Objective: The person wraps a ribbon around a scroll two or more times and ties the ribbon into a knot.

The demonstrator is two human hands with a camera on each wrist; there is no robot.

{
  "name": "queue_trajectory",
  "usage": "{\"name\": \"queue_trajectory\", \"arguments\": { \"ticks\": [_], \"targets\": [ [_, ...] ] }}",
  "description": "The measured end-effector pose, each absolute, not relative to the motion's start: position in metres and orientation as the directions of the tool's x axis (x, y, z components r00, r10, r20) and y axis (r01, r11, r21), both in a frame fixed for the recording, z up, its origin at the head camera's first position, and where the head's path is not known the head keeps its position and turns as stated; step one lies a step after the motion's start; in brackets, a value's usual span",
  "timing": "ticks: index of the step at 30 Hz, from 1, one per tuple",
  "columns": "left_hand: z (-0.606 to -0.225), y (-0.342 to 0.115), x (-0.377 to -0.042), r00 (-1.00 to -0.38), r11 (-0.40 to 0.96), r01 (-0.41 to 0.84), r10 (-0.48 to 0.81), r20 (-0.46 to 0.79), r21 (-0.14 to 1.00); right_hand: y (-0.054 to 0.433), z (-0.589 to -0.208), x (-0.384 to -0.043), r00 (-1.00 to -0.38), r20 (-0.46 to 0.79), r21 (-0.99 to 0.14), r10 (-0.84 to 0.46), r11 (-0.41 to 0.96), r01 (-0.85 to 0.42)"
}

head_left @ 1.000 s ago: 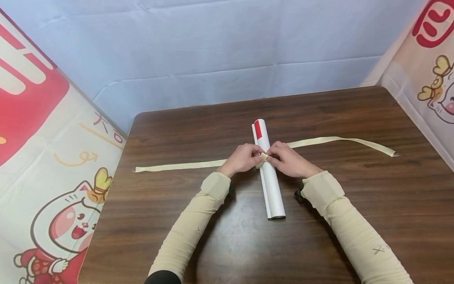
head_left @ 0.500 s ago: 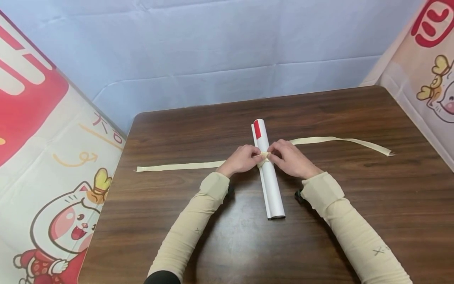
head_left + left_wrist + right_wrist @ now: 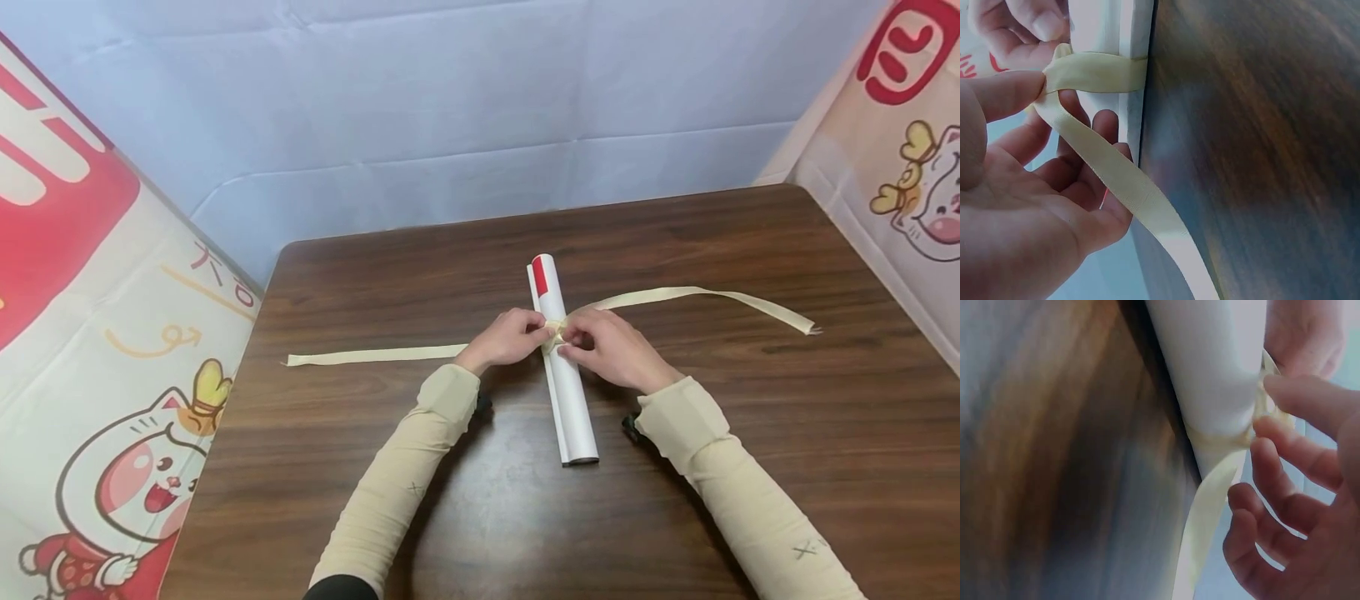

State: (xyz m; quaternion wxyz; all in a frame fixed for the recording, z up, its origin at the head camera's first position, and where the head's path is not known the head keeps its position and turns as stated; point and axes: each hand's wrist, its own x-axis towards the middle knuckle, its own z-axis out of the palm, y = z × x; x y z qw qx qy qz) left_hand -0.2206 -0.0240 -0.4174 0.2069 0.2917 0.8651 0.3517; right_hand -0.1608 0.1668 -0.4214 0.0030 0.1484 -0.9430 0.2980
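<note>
Dark brown wood-grain table, pale blue fabric backdrop behind it. Lying around the middle is a glossy white rolled tube with a red patch near its far end, and a flat cream fabric ribbon wraps it about halfway along, tails stretching out to both sides. Left hand has the ribbon pinched where it bunches up against the tube. Right hand is right there too, fingers bent at the bunched bit, but honestly can't tell if it's gripping.
</note>
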Motion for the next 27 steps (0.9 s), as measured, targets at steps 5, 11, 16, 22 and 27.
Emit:
{"name": "queue_trajectory", "arguments": {
  "ticks": [5,11,16,22,27],
  "targets": [
    [-0.418,-0.024,-0.221,-0.727,0.557,0.350,0.669,-0.157,0.753,0.164,-0.425,-0.158,-0.952,0.126,-0.552,-0.277,0.778,-0.300],
    [-0.416,-0.027,-0.221,-0.728,0.545,0.337,0.668,-0.155,0.768,0.170,-0.426,-0.158,-0.943,0.148,-0.573,-0.298,0.751,-0.327],
    [-0.417,-0.032,-0.223,-0.737,0.538,0.314,0.657,-0.156,0.782,0.181,-0.428,-0.157,-0.927,0.173,-0.621,-0.333,0.694,-0.365],
    [-0.418,-0.036,-0.226,-0.719,0.506,0.319,0.680,-0.143,0.801,0.193,-0.427,-0.153,-0.885,0.230,-0.662,-0.405,0.602,-0.447],
    [-0.421,-0.037,-0.227,-0.719,0.496,0.313,0.681,-0.139,0.810,0.196,-0.427,-0.151,-0.878,0.214,-0.678,-0.428,0.582,-0.449]
  ]
}}
